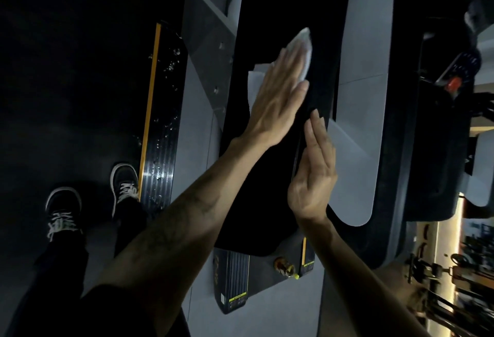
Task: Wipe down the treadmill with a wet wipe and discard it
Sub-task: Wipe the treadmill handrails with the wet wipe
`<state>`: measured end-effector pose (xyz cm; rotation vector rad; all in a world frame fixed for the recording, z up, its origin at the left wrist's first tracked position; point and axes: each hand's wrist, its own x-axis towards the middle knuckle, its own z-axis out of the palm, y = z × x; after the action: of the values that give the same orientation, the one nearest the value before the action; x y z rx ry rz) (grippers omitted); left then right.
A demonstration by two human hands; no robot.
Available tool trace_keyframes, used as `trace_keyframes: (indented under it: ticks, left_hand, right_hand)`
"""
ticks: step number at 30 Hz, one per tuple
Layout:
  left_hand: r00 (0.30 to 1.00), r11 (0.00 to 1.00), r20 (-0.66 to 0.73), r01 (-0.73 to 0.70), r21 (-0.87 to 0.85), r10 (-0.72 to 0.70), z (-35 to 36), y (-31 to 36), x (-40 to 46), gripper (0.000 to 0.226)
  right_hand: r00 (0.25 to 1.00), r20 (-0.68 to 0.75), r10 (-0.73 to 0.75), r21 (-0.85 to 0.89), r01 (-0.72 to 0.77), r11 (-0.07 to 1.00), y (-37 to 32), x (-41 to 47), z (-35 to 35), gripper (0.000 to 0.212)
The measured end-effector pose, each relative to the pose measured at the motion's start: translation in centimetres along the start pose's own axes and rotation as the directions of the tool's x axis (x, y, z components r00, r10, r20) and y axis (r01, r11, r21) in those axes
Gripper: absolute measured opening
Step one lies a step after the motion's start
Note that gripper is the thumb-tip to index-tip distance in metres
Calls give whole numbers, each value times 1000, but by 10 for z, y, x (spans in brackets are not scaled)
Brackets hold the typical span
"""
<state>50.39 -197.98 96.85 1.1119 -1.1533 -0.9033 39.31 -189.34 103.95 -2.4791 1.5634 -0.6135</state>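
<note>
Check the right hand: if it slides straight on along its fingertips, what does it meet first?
Likely nothing soon. The right hand points up along the black panel's right edge; the left hand, flat on the wet wipe, sits off to the side. Depth unclear.

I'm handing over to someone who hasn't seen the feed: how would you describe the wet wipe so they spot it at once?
Start at the treadmill, whose wide black panel runs down the middle between pale grey rails. On that panel the left hand lies flat with fingers spread; the wet wipe is the pale sheet under it, poking out past the fingertips. It is the only light, crumpled thing on the black surface.
</note>
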Motion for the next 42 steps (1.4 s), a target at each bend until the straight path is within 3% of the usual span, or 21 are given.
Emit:
trace_keyframes:
  ticks: [4, 9, 12, 14, 18, 25, 30, 35, 39, 42]
  left_hand:
    - [985, 981, -6, 171, -91, -172, -2, -6, -24, 68]
    - [999, 998, 45, 33, -58, -31, 14, 12, -71, 66]
    - [999, 1000, 40, 20, -9, -19, 7, 11, -33, 66]
    - [998, 998, 16, 60, -9, -60, 0, 1, 1, 67]
    - [982, 981, -34, 183, -58, -185, -5, -14, 16, 67]
    - [995, 992, -11, 96, -83, -97, 10, -12, -61, 58]
    - [999, 998, 38, -14, -55, 16, 4, -1, 2, 60]
    - [996, 994, -44, 75, -85, -79, -2, -24, 6, 66]
    - [928, 914, -36, 357, -195, -370, 0, -25, -54, 68]
    - [967, 956, -25, 246, -161, -253, 9, -12, -66, 66]
  right_hand:
    - [1000, -12, 4, -4, -4, 1000, -2, 2, -1, 52]
    - [995, -98, -3, -102, -7, 995, 0, 22, -6, 40]
    - [997, -31, -65, -154, 60, 986, 3, 44, -7, 40]
    - [998, 1, -66, -172, 65, 983, 3, 58, -4, 44]
    - [995, -78, -68, -126, 58, 990, 8, 97, 5, 43]
    - [994, -105, -21, -76, 13, 997, 15, 111, 19, 46]
    - [996, -78, 36, -74, -41, 996, 15, 115, 20, 47]
    - [999, -35, -40, -91, 37, 995, 15, 118, 21, 42]
    - [1000, -22, -20, -85, 19, 996, 13, 118, 21, 45]
    - [999, -36, -8, -87, 4, 996, 11, 118, 20, 48]
